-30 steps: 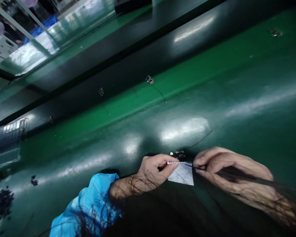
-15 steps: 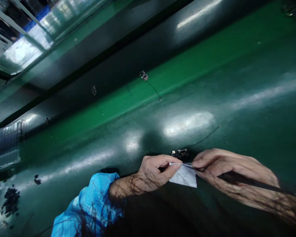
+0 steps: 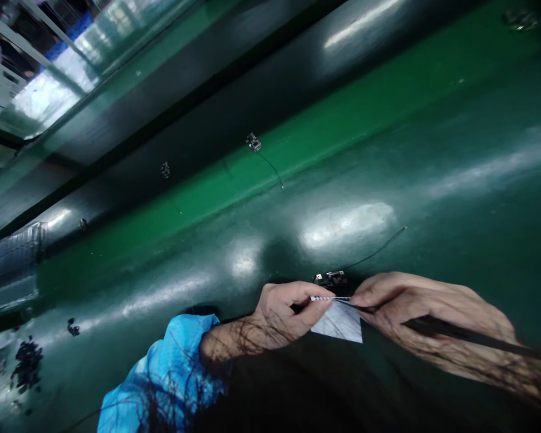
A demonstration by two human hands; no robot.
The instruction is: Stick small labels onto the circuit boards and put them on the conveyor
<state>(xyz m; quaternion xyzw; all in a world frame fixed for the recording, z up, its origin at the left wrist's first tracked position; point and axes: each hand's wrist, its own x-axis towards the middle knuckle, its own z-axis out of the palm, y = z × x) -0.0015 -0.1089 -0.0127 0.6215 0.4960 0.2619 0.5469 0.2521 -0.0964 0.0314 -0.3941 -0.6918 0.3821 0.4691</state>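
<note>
My left hand [image 3: 284,313], in a blue sleeve, pinches the left edge of a small white sheet [image 3: 340,322] low in the view. My right hand [image 3: 415,307] is closed on thin dark tweezers [image 3: 460,334], and their tip touches the sheet's top edge. Just behind the sheet, a small dark component [image 3: 330,279] with a thin black wire [image 3: 379,246] lies on the green belt [image 3: 388,180].
Further small components sit on the belt at the back, one with a wire [image 3: 253,142], another [image 3: 165,169] to its left. A heap of dark parts [image 3: 24,361] lies at the far left. A clear tray [image 3: 9,264] stands at the left edge.
Both hands keep their hold in nearly the same place. The components at the back have drifted a little to the left in the view.
</note>
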